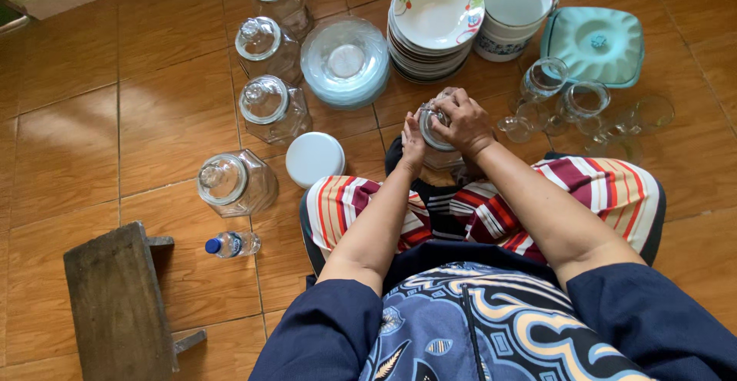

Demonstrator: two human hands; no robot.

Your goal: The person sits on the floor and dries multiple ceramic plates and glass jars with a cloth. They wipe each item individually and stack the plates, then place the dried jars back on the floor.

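On a tiled floor we sit among glassware and crockery, seen from above. At far left lies a dark wooden stool (119, 304), and just right of it a small plastic bottle (232, 243) with a blue cap rests on its side. Above the bottle stands a lidded glass jar (234, 183); three more lidded jars (270, 51) run in a line up toward the top edge. A white lid (315, 158) lies flat beside our knee, and a stack of clear glass plates (345, 61) sits beyond it.

At centre, in front of our striped lap, we hold a glass jar (439, 139). Our left hand (413, 147) is pressed against the jar's left side, fingers curled around it. Our right hand (461, 120) is closed over the jar's top from the right, fingers bent down onto what appears to be its lid; we cannot tell just how tight that grip is.

Behind the jar rises a stack of white bowls (434, 20) with a red and green pattern, and to its right a white pot (513, 12). Further right sits a turquoise square dish (595, 43) with a knobbed cover. Below it, a cluster of clear glass cups (583, 108) stands on the tiles near our right knee.
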